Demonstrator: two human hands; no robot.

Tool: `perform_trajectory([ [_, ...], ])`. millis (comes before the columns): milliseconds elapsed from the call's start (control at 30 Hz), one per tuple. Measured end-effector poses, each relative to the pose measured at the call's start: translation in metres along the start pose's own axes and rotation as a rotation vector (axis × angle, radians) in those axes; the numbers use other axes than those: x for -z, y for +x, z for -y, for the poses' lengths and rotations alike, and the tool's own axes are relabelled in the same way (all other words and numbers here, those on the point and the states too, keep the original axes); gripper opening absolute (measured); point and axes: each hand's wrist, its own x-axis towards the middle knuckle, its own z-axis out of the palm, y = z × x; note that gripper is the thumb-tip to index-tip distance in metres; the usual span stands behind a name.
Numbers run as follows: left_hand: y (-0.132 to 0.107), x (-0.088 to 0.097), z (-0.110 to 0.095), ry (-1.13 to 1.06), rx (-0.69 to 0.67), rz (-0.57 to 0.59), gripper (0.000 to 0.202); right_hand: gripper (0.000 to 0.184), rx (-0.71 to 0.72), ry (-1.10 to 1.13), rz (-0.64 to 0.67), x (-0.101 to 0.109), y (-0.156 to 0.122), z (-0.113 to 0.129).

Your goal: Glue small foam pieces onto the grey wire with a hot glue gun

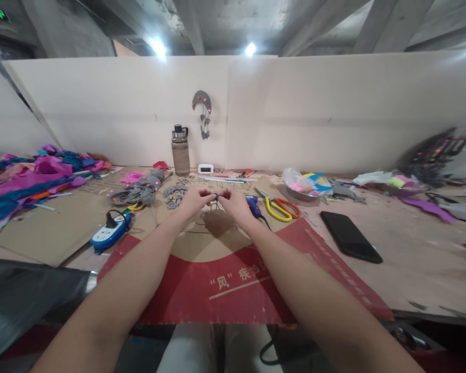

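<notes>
Over the cardboard sheet (202, 252), my left hand (196, 201) and my right hand (236, 204) meet, their fingertips pinched together. Between them is a small dark bluish piece (216, 197), too small to name. Thin cord loops (214, 208) hang just below the fingertips. Close to my right hand lies a blue hot glue gun (252, 203), partly hidden behind it. Grey felt-like cut-outs (173, 196) lie to the left of my left hand. Scissors with yellow and red handles (277, 209) rest to the right.
A black phone (350, 236) lies at right, a blue power strip (111, 233) at left. Behind stand a water bottle (180, 153) and a small white clock (205, 169). Colourful fabric (42, 173) is heaped far left. A bowl of scraps (305, 186) sits back right. A grey moon ornament (202, 101) hangs on the panel.
</notes>
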Motion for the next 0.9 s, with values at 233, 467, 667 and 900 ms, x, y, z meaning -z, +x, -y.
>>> perform_trajectory([
  [233, 0.004, 0.002, -0.002, -0.116, -0.023, -0.074, 0.027, 0.011, 0.169, -0.056, -0.104, 0.004, -0.001, 0.007],
  [467, 0.003, 0.006, -0.008, -0.040, -0.110, -0.230, 0.021, 0.009, 0.193, -0.033, -0.142, 0.008, -0.007, 0.020],
  [667, 0.002, 0.007, -0.012, -0.017, -0.124, -0.292, 0.019, 0.007, 0.120, 0.245, -0.044, 0.004, -0.011, 0.026],
  [900, 0.013, 0.016, 0.001, -0.301, -0.121, -0.427, 0.017, 0.011, 0.143, 0.245, 0.191, 0.002, -0.018, 0.028],
])
